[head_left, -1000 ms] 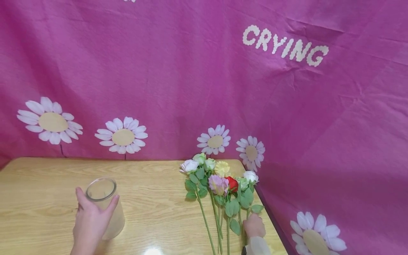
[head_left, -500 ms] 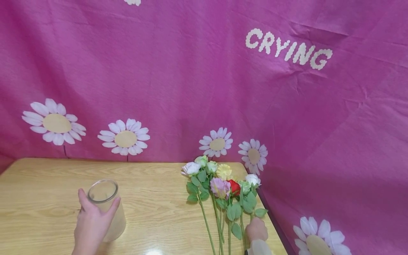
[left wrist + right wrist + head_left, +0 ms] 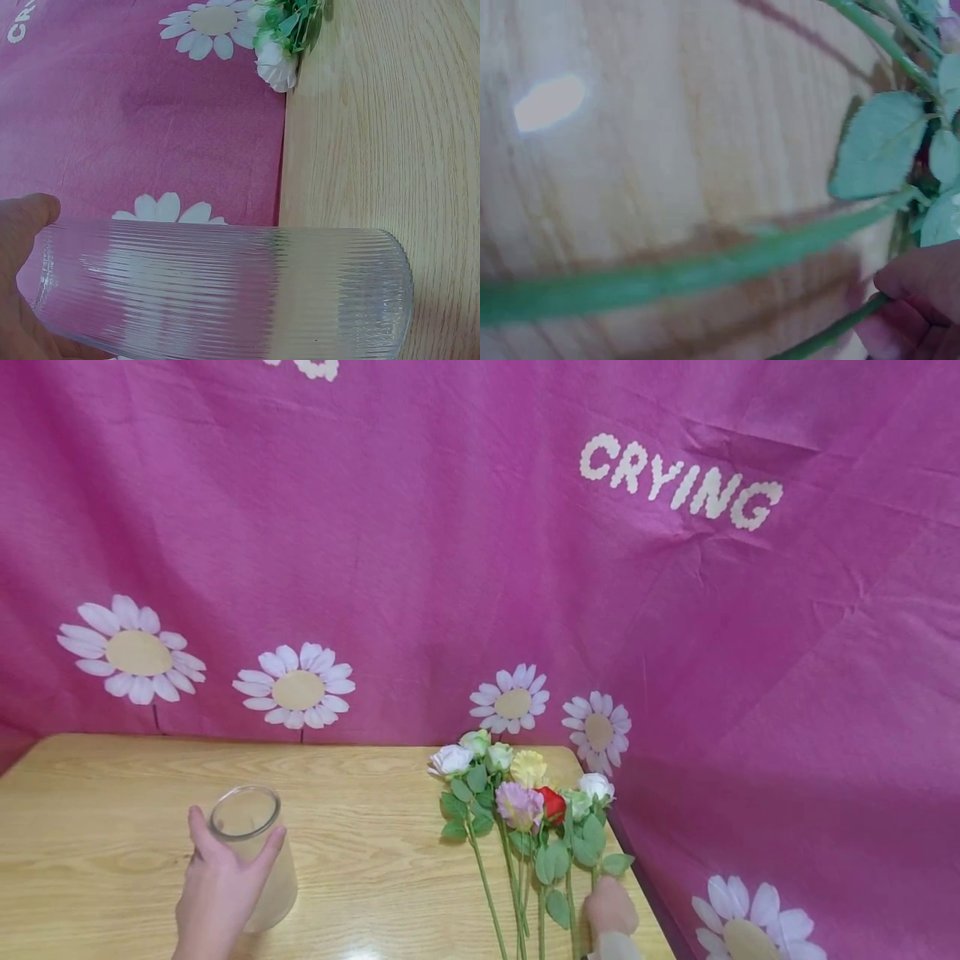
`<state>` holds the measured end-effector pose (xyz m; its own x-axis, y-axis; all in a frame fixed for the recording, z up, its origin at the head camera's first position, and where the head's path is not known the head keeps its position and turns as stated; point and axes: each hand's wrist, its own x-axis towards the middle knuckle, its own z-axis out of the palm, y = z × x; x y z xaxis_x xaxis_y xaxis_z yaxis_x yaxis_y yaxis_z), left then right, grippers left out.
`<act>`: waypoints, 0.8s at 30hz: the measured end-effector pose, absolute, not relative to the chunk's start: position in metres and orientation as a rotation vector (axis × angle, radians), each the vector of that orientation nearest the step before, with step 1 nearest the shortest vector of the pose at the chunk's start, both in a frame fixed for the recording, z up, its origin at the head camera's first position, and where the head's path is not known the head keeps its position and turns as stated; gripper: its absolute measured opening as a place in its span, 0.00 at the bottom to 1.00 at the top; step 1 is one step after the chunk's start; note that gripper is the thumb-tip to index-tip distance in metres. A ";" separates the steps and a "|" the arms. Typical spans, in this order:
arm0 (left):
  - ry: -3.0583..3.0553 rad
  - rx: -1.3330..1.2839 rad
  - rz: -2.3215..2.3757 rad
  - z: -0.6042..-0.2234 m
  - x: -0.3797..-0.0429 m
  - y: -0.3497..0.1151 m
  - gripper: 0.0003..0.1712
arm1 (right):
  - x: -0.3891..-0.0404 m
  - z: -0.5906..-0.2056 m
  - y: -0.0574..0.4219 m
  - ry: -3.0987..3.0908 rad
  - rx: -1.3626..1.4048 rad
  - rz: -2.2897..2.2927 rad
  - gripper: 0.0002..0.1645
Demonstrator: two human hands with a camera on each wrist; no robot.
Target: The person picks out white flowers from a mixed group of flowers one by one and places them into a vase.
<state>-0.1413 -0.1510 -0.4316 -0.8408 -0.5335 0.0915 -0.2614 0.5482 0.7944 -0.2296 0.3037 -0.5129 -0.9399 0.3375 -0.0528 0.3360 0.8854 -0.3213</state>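
Observation:
A clear ribbed glass vase (image 3: 273, 889) stands upright on the left part of the table. My left hand (image 3: 219, 893) holds it near the rim from the near side, thumb and fingers spread around the wall. The left wrist view shows the vase's ribbed side (image 3: 225, 292) at close range. At the right, my right hand (image 3: 611, 906) is at the rightmost flowers. In the right wrist view, its thumb and fingers pinch a green flower stem (image 3: 829, 334). A white rose (image 3: 597, 787) lies above that hand; I cannot tell whether the pinched stem is its own.
Several flowers lie beside the right hand, among them a purple one (image 3: 519, 806), a red one (image 3: 553, 806), a yellow one (image 3: 528, 767) and a pale rose (image 3: 451, 761). A purple daisy-printed cloth (image 3: 405, 568) hangs behind and right of the wooden table (image 3: 360, 843).
The head view has shifted slightly, so the scene sits a little lower and farther right. Both hands stay at the vase and the stem, with little visible movement.

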 end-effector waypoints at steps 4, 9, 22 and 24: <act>-2.485 0.670 -1.189 -0.431 -0.143 -0.151 0.61 | -0.230 -0.506 0.306 -2.974 -0.505 0.517 0.05; -2.496 0.687 -1.176 -0.429 -0.143 -0.152 0.61 | -0.232 -0.488 0.304 -2.971 -0.488 0.460 0.05; -2.516 0.680 -1.174 -0.429 -0.143 -0.153 0.59 | -0.244 -0.458 0.278 -2.756 -0.427 0.447 0.06; -2.525 0.675 -1.172 -0.429 -0.143 -0.153 0.59 | -0.246 -0.455 0.272 -2.724 -0.400 0.454 0.05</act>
<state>-0.1431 -0.1531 -0.4293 -0.8531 -0.5191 0.0520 -0.2954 0.5629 0.7719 -0.2457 0.2717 -0.4549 -0.8990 0.3275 0.2908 0.2155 0.9088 -0.3572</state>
